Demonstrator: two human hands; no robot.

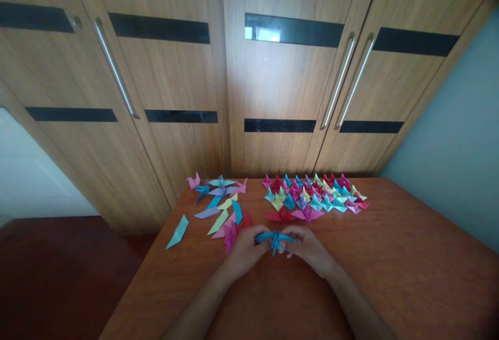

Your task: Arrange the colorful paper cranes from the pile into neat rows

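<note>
A blue origami crane [276, 239] with its wings spread is held between my two hands, over the near middle of the table. My left hand [248, 246] pinches its left wing, and my right hand [306, 246] grips the right wing with fingers curled around it. Just beyond my left hand lie a magenta folded paper piece [230, 236] and a red folded piece [246, 219], both partly covered by other pieces or the hand. Past my hands, a red crane [281, 216] and a pink crane [307, 214] rest side by side.
Rows of colourful paper cranes [315, 193] cover the table's [390, 257] back middle. At back left are loose cranes [221, 184] and several flat folded strips [218, 222]; a pale blue strip [178, 232] lies near the left edge. A wooden wardrobe [273, 80] stands behind.
</note>
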